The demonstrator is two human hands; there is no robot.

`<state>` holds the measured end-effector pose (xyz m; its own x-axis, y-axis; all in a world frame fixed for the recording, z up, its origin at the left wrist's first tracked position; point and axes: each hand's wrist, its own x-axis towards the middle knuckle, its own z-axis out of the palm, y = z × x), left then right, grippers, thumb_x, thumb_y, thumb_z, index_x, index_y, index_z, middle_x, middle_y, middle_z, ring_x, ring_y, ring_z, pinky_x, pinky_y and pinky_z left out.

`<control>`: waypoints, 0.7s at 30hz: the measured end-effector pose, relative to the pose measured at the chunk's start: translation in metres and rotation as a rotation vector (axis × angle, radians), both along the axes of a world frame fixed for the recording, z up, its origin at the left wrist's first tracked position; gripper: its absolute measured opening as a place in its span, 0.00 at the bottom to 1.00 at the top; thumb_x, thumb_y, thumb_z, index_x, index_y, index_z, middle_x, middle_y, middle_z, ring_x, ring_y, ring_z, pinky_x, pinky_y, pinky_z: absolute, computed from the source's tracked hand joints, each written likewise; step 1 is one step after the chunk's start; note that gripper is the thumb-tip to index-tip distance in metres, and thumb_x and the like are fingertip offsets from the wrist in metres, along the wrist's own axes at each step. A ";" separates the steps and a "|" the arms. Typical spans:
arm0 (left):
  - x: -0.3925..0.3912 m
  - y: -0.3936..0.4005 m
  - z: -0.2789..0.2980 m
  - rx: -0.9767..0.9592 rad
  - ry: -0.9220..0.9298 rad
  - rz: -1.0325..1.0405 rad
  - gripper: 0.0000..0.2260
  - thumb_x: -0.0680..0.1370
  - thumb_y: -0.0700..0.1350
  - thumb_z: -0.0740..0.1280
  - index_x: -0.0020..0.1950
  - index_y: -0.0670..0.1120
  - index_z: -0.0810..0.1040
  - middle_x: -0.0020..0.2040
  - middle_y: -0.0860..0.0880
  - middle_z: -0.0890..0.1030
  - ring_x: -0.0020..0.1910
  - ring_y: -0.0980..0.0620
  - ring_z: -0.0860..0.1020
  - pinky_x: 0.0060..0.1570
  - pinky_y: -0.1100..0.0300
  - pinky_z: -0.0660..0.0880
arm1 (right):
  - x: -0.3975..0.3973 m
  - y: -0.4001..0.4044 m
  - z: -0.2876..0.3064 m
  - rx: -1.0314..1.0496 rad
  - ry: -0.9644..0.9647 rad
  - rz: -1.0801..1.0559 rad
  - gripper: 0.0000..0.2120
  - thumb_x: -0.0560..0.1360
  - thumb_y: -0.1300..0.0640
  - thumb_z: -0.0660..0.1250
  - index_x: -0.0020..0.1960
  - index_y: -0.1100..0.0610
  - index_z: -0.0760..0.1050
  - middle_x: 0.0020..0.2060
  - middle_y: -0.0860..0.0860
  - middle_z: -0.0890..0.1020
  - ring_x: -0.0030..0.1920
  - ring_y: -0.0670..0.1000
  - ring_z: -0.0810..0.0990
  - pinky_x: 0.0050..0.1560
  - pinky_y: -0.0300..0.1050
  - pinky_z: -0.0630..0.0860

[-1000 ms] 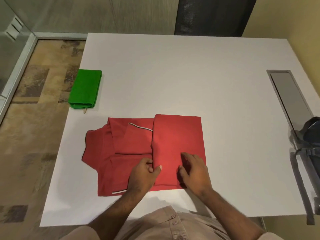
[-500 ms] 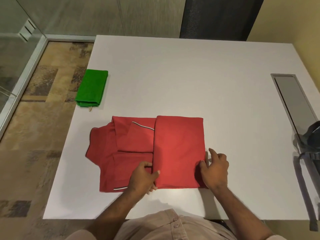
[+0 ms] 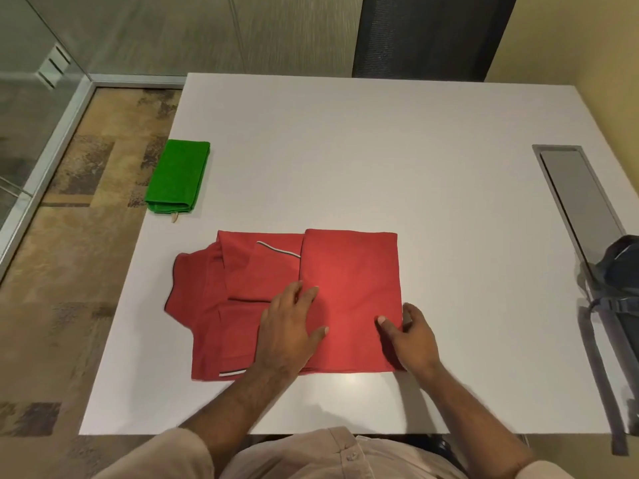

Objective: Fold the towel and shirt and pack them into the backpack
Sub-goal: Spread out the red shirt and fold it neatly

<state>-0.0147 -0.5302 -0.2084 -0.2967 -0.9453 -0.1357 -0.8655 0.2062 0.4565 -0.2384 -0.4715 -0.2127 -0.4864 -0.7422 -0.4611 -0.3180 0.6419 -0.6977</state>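
Bottom centre: left hand (image 3: 288, 326) spread flat, fingers straight, pressing on the red shirt (image 3: 349, 299) where the folded-over panel meets the layers beneath. Just right of it: right hand (image 3: 409, 335) pinching the shirt's right edge, thumb on top, fingers tucked under the cloth. Shirt lying half folded on the white desk (image 3: 380, 160) at lower centre, collar toward the left of the frame, striped sleeve trim showing. Step in hand, by the look of it: a further fold of the right panel leftward. Best done with the left palm kept as an anchor along the crease, the right edge lifted evenly and laid square on the far layers, then smoothed flat to keep the bundle compact. Farther off, upper left: green towel (image 3: 178, 178), already folded, at the desk's left edge. Right edge of frame: dark backpack (image 3: 622, 271), only partly in view, its opening not visible, well apart from the shirt. Grey recessed panel (image 3: 574, 198) between. Nothing on the desk between shirt and bag.
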 end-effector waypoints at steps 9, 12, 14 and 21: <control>-0.009 -0.002 -0.019 0.221 -0.325 -0.180 0.44 0.75 0.66 0.63 0.79 0.60 0.36 0.80 0.56 0.34 0.80 0.45 0.41 0.71 0.42 0.57 | -0.014 -0.038 -0.003 0.050 -0.069 -0.095 0.36 0.72 0.47 0.73 0.73 0.59 0.64 0.63 0.53 0.75 0.63 0.55 0.75 0.66 0.54 0.72; -0.014 -0.005 -0.018 0.240 -0.321 -0.196 0.44 0.75 0.65 0.64 0.78 0.60 0.35 0.79 0.56 0.33 0.80 0.44 0.40 0.71 0.40 0.57 | -0.014 -0.044 0.003 0.034 -0.247 -0.166 0.23 0.72 0.61 0.69 0.66 0.56 0.71 0.63 0.52 0.78 0.57 0.55 0.80 0.59 0.54 0.78; -0.018 -0.009 -0.016 0.254 -0.311 -0.210 0.45 0.74 0.66 0.64 0.78 0.61 0.36 0.79 0.57 0.33 0.80 0.44 0.40 0.70 0.40 0.57 | -0.023 -0.044 0.016 0.020 -0.375 -0.208 0.13 0.73 0.68 0.65 0.53 0.55 0.76 0.50 0.54 0.83 0.44 0.54 0.83 0.49 0.50 0.81; -0.046 -0.017 -0.007 0.246 -0.095 -0.245 0.45 0.71 0.63 0.69 0.80 0.60 0.47 0.81 0.57 0.46 0.80 0.49 0.48 0.72 0.43 0.58 | -0.078 -0.033 0.076 -0.104 -0.541 -0.219 0.17 0.76 0.70 0.62 0.57 0.54 0.79 0.48 0.55 0.86 0.42 0.52 0.84 0.43 0.43 0.81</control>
<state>-0.0608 -0.5468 -0.2153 -0.4859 -0.7831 -0.3882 -0.8447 0.3067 0.4386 -0.3163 -0.5041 -0.1365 -0.3495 -0.7056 -0.6164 0.2332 0.5717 -0.7866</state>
